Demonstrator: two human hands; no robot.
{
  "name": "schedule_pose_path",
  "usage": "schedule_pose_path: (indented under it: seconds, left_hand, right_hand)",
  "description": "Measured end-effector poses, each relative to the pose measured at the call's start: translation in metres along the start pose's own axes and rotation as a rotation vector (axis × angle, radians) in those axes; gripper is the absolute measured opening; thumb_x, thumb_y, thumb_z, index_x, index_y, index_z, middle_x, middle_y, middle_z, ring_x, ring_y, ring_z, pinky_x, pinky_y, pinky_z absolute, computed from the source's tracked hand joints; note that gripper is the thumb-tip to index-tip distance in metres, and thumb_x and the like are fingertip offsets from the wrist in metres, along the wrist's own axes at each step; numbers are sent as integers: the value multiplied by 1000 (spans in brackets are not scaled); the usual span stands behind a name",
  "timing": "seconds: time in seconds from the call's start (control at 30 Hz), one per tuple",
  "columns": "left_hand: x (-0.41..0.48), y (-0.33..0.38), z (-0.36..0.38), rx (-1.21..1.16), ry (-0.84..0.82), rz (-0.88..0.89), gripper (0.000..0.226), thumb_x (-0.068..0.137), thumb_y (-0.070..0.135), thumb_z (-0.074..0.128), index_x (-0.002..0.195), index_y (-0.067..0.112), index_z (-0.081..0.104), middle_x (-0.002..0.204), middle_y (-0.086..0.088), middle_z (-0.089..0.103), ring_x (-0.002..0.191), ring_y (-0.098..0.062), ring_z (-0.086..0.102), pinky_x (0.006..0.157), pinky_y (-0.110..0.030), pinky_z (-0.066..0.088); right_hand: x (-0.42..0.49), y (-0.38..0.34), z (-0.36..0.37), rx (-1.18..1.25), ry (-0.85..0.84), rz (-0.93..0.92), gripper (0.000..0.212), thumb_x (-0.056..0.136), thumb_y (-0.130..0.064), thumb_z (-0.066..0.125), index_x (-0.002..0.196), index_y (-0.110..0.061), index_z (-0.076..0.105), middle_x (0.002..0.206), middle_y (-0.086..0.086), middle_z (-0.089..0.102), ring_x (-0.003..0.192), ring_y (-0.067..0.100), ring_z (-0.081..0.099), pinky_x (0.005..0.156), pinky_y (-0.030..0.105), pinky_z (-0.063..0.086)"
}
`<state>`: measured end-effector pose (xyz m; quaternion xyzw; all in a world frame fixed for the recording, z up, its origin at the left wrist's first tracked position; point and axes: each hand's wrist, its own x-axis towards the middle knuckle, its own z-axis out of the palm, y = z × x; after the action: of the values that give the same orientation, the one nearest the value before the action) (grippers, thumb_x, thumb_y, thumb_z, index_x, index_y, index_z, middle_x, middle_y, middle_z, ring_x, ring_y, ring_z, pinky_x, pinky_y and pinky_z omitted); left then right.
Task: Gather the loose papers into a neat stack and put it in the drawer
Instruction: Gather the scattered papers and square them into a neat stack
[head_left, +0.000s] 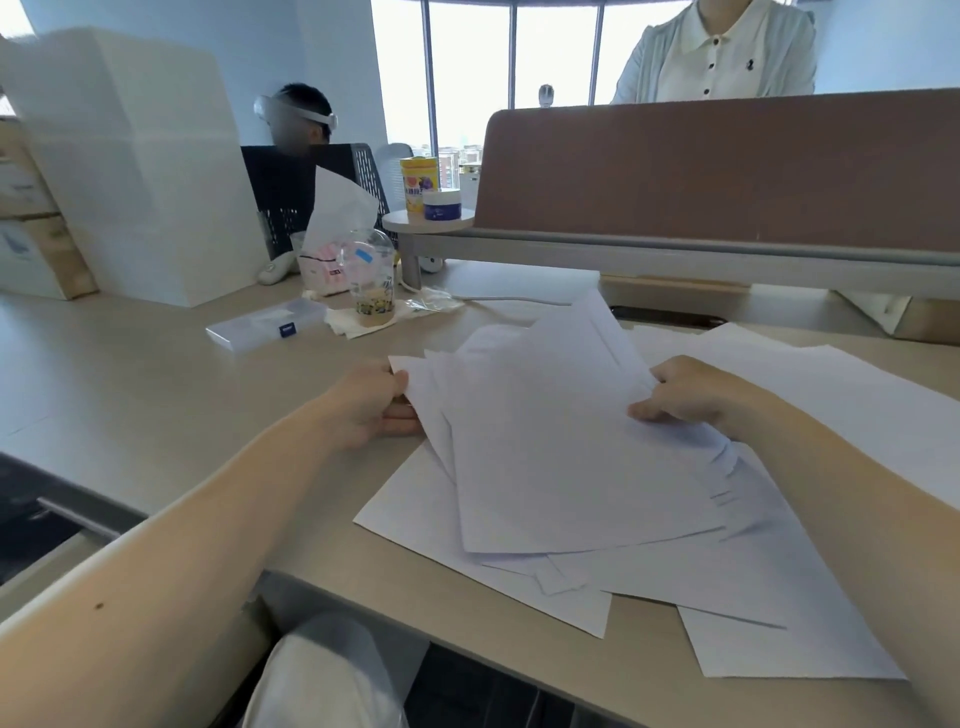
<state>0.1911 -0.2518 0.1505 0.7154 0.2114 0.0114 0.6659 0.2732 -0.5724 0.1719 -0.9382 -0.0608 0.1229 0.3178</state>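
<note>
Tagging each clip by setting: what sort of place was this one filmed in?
Most likely an open-plan office: a long shared desk with a brown divider panel, a mesh office chair at the far side, and loose papers spread across the desk.

White papers (561, 447) fanned, uneven, overlapping on desk; drawer (47, 540) open at left.

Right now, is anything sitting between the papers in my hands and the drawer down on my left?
Nothing visible does. Your left hand and right hand grip the paper bundle; between it and the drawer at lower left lies only bare desk and your left forearm. The clear plastic box and drink cup sit farther back.
</note>
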Motion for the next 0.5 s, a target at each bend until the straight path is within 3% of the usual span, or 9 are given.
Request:
schedule_pose_path:
  seconds: [0.07, 0.13, 0.2, 0.3, 0.43, 0.5]
  left_hand:
    - [-3, -2, 9, -77, -28, -18, 33, 106, 24, 35, 122, 5, 57, 104, -17, 71, 87, -31, 70, 67, -39, 59]
    - [-6, -5, 19, -102, -99, -25, 33, 101, 32, 49, 116, 6, 62, 105, -15, 72, 88, -30, 71, 71, -40, 58]
    - [-10, -5, 30, -77, -194, 25, 21, 90, 17, 67, 109, 8, 67, 103, -12, 75, 87, -26, 73, 72, -38, 60]
    - [-6, -2, 49, -105, -220, 110, 30, 84, -10, 65, 106, 10, 67, 93, -6, 76, 84, -23, 73, 72, -36, 61]
    - [0, 18, 80, -153, -297, 152, 27, 89, -9, 57, 104, 11, 65, 89, -8, 77, 74, -24, 75, 59, -34, 60]
    - [2, 27, 96, -186, -315, 161, 25, 91, -4, 55, 110, 9, 65, 98, -10, 76, 74, -25, 74, 59, -33, 60]
  right_hand:
    - [5, 1, 6, 26, 4, 19, 18, 85, -19, 71, 96, -5, 69, 99, 14, 70, 93, 30, 65, 87, 37, 50]
    - [7, 2, 10, 64, 0, 38, 20, 85, -19, 71, 99, -5, 68, 103, 15, 70, 95, 31, 65, 91, 40, 49]
    - [8, 3, 13, 115, 24, 59, 23, 87, -21, 70, 105, -7, 66, 106, 12, 69, 94, 29, 63, 85, 38, 48]
    - [-6, 5, 5, 270, 4, 38, 26, 89, -19, 68, 113, -10, 63, 106, 9, 70, 93, 27, 65, 80, 34, 48]
    - [-28, 26, -20, 506, 7, 22, 26, 82, -18, 76, 107, -15, 68, 97, 6, 75, 84, 25, 72, 65, 30, 53]
    - [-37, 36, -28, 558, 3, 40, 24, 82, -17, 77, 104, -12, 70, 89, 4, 77, 75, 21, 74, 61, 26, 54]
